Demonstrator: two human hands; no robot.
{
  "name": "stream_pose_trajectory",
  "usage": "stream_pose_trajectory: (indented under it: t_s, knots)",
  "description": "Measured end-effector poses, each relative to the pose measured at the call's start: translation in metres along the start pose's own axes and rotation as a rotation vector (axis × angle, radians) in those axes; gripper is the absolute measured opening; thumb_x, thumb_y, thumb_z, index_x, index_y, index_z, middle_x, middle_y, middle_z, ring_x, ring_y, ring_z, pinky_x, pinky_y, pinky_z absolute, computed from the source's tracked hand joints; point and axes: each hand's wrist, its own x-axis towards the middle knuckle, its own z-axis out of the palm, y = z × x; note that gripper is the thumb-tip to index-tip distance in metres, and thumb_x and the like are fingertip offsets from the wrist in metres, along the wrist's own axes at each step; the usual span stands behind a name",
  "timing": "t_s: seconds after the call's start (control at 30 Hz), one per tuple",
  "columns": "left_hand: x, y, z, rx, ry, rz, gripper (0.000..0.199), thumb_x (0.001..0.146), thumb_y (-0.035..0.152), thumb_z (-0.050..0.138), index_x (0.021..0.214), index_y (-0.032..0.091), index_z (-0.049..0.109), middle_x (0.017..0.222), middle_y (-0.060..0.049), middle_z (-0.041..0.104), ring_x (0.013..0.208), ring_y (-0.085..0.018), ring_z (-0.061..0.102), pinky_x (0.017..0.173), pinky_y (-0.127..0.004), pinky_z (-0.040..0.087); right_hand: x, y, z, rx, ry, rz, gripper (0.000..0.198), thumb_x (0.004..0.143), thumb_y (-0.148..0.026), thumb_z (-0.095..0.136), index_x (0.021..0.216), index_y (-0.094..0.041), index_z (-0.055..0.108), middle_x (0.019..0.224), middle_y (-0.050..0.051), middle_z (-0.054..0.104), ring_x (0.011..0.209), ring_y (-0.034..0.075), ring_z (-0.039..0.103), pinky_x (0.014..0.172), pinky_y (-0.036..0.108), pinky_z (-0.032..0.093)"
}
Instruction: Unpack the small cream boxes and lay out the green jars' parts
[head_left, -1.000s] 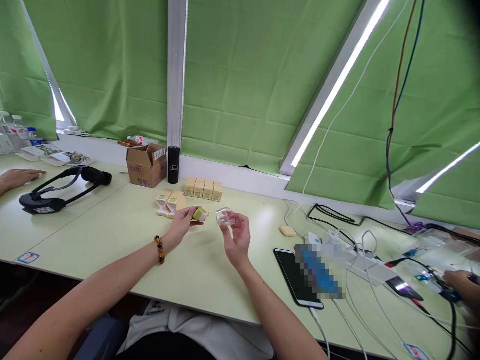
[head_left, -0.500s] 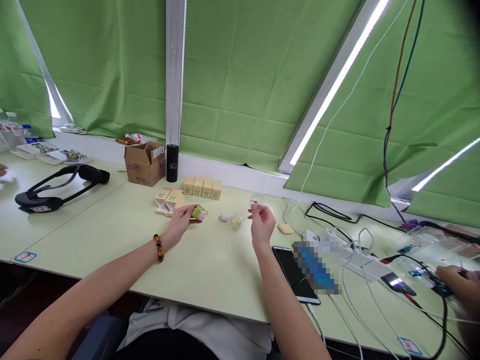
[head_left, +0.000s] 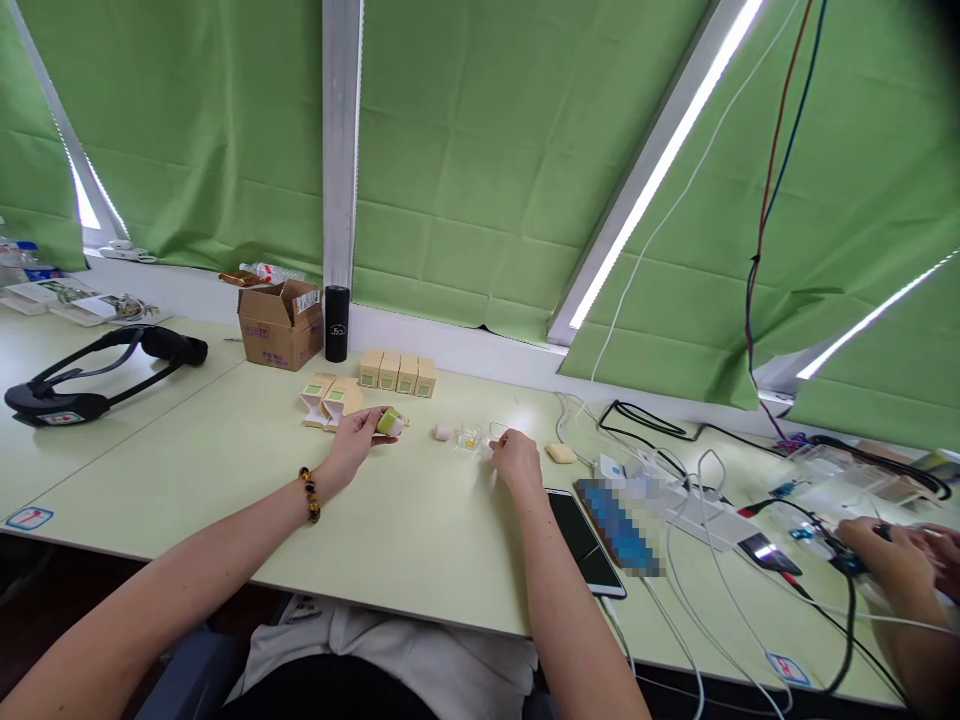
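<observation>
My left hand (head_left: pixel 358 433) is closed around a small green-and-white block (head_left: pixel 390 422) above the table. Close to the table, my right hand (head_left: pixel 517 458) pinches a clear plastic piece (head_left: pixel 498 431), partly hidden by the fingers. Left of that piece stands a clear little container (head_left: pixel 470 437) with something yellow in it. A pale pink block (head_left: pixel 442 432) lies between this container and my left hand. Behind my left hand are opened small cartons (head_left: pixel 324 402) with white insides.
Several small tan boxes (head_left: pixel 397 372) stand in a row near a cardboard box (head_left: pixel 281 325) and a black bottle (head_left: pixel 337 325). A headset (head_left: pixel 105 375) lies left. On the right are a phone (head_left: pixel 585 545), cables, a power strip (head_left: pixel 701 520) and another person's hands (head_left: pixel 892 560).
My right hand has lowered toward the table, bringing the clear plastic piece down beside the clear container. My left hand keeps its hold on the green-and-white block. The view has shifted slightly right.
</observation>
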Motion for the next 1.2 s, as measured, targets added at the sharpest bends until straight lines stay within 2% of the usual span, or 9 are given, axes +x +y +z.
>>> stream_pose_trajectory:
  t_s: [0.2,0.3,0.4,0.47,0.53,0.6,0.7,0.9,1.2]
  knots:
    - [0.001,-0.001,-0.001,0.008,0.013,0.004,0.057,0.084,0.065,0.075,0.108,0.013,0.078,0.108,-0.013,0.078,0.097,-0.026,0.075,0.091,-0.049,0.066,0.001,-0.002,0.009,-0.039,-0.039,-0.023,0.011,0.097,-0.022,0.061,0.096,-0.017,0.071,0.095,0.014,0.075,0.082,0.025,0.071,0.065,0.03,0.044]
    - [0.001,-0.001,-0.001,0.005,0.009,0.001,0.058,0.084,0.065,0.074,0.109,0.013,0.078,0.109,-0.014,0.078,0.097,-0.025,0.074,0.092,-0.05,0.066,-0.001,-0.006,0.009,-0.056,-0.039,-0.036,0.013,0.097,-0.022,0.062,0.104,-0.017,0.071,0.098,0.015,0.074,0.087,0.028,0.07,0.067,0.032,0.046]
    - [0.001,-0.001,0.0,0.0,0.011,0.001,0.06,0.083,0.066,0.075,0.109,0.012,0.078,0.108,-0.013,0.078,0.096,-0.025,0.074,0.092,-0.05,0.066,-0.006,-0.009,0.006,-0.087,0.031,-0.077,0.03,0.093,-0.026,0.069,0.122,-0.019,0.067,0.124,0.02,0.068,0.112,0.034,0.064,0.073,0.036,0.049]
    - [0.001,-0.001,0.0,0.0,0.017,0.003,0.06,0.082,0.067,0.076,0.108,0.013,0.078,0.108,-0.013,0.078,0.096,-0.025,0.074,0.092,-0.049,0.066,-0.01,-0.012,0.004,-0.115,0.124,-0.166,0.039,0.091,-0.024,0.073,0.129,-0.025,0.065,0.139,0.019,0.061,0.125,0.036,0.055,0.076,0.037,0.05]
    - [0.001,-0.002,0.0,0.003,0.013,0.006,0.06,0.082,0.067,0.076,0.108,0.013,0.078,0.107,-0.013,0.078,0.096,-0.025,0.074,0.091,-0.049,0.066,-0.013,-0.014,0.005,-0.129,0.161,-0.267,0.041,0.091,-0.019,0.072,0.13,-0.03,0.065,0.136,0.015,0.063,0.126,0.035,0.053,0.073,0.036,0.05]
    - [0.001,-0.002,-0.001,0.006,0.007,0.007,0.059,0.083,0.066,0.075,0.109,0.013,0.078,0.108,-0.013,0.078,0.097,-0.026,0.074,0.091,-0.049,0.066,-0.014,-0.016,0.009,-0.123,0.104,-0.31,0.039,0.094,-0.015,0.066,0.129,-0.032,0.066,0.125,0.012,0.069,0.124,0.034,0.053,0.07,0.033,0.049]
    - [0.001,-0.001,-0.001,0.007,0.009,0.003,0.059,0.084,0.066,0.074,0.11,0.013,0.077,0.108,-0.013,0.078,0.099,-0.026,0.074,0.091,-0.049,0.066,-0.012,-0.019,0.016,-0.113,0.013,-0.292,0.031,0.099,-0.015,0.058,0.124,-0.029,0.069,0.121,0.011,0.072,0.121,0.03,0.056,0.07,0.031,0.047]
    - [-0.001,0.002,0.0,0.019,0.017,-0.006,0.058,0.086,0.064,0.074,0.111,0.012,0.077,0.11,-0.013,0.077,0.1,-0.025,0.074,0.094,-0.048,0.066,0.002,-0.023,0.024,-0.133,-0.034,-0.26,0.026,0.102,-0.013,0.051,0.113,-0.018,0.074,0.116,0.013,0.072,0.106,0.023,0.064,0.07,0.028,0.042]
    - [-0.001,0.003,0.0,0.006,0.031,-0.012,0.053,0.089,0.06,0.072,0.111,0.012,0.077,0.11,-0.013,0.077,0.099,-0.024,0.075,0.094,-0.048,0.066,0.022,-0.035,0.032,-0.156,-0.057,-0.264,0.025,0.1,-0.012,0.052,0.114,-0.016,0.073,0.115,0.014,0.071,0.108,0.023,0.065,0.074,0.027,0.041]
